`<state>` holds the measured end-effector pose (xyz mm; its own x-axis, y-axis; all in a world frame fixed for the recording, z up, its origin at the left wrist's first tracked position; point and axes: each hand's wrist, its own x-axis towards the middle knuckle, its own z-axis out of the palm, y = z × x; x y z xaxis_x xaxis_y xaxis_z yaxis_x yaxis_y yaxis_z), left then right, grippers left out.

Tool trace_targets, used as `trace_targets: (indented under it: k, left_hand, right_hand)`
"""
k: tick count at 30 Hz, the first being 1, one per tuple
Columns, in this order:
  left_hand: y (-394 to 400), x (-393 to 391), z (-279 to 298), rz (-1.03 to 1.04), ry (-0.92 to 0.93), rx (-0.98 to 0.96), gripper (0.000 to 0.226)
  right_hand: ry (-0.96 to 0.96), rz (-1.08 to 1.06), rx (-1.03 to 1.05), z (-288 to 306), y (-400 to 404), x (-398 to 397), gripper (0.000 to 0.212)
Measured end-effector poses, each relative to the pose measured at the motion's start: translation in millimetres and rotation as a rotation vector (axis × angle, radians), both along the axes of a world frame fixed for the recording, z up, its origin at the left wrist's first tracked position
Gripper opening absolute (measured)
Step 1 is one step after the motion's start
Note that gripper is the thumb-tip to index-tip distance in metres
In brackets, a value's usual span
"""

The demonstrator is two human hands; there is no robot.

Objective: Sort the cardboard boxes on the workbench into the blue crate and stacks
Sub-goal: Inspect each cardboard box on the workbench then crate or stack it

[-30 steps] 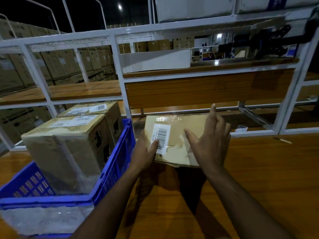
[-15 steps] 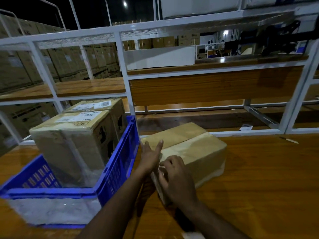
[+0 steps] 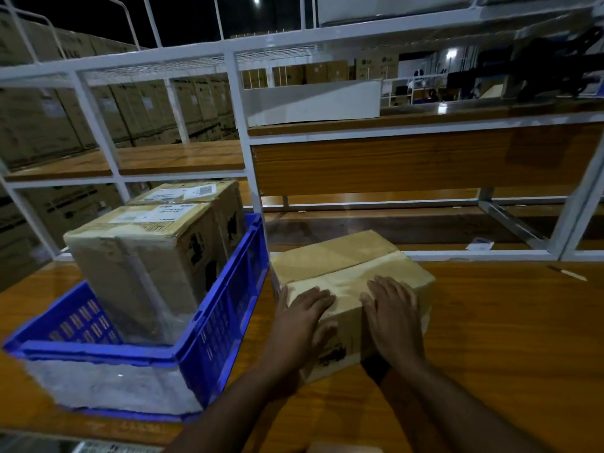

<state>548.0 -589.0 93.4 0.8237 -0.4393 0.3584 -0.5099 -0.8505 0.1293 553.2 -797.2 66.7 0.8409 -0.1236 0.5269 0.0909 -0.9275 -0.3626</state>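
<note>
A taped cardboard box [image 3: 343, 263] lies flat on the wooden workbench [image 3: 490, 338], just right of the blue crate [image 3: 225, 325]. My left hand [image 3: 300, 318] lies on the box's near left corner, fingers spread over the top and thumb at the left edge. My right hand [image 3: 390, 313] rests flat on the top toward the near right. Two tall cardboard boxes stand upright in the crate: a near one [image 3: 143, 263] and a far one [image 3: 209, 204], each with a white label on top.
A white metal shelf frame [image 3: 242, 132] with wooden shelves rises behind the bench. A small paper slip [image 3: 478, 246] lies on the low shelf at right, and a thin stick [image 3: 567, 273] rests on the bench. Stacked cartons [image 3: 49, 125] fill the background at left.
The box was held up with its barcode label facing me; it has been turned over and set down flat beside the crate. Both hands moved onto its top.
</note>
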Motion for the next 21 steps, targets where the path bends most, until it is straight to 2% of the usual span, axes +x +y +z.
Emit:
trace_targets:
  k: [2,5,8,11,13,15,21]
  left_hand:
    - [13,9,0,0.021,-0.019,-0.033,0.047]
    - [39,27,-3,0.182,-0.059,-0.154,0.044]
    - [49,32,4,0.337,-0.088,-0.183,0.048]
    - [27,26,6,0.204,-0.038,-0.125,0.057]
    - [9,24,0,0.112,0.000,0.026,0.064]
    - [0,28,-7,0.124,-0.001,0.129,0.072]
    - [6,56,-12,0.098,-0.035,0.150,0.082]
  right_hand:
    - [0.010,0.070,0.003,-1,6,1,0.065]
    - [-0.019,0.141,-0.052,-2,15,6,0.046]
    - [0.000,0.065,-0.107,-5,16,16,0.045]
    - [0.063,0.033,-0.169,-7,13,26,0.060]
    - [0.111,0.024,-0.204,-8,12,32,0.071]
    - [0.142,-0.001,-0.242,-7,12,38,0.082]
    - [0.134,-0.014,-0.262,-7,17,61,0.080]
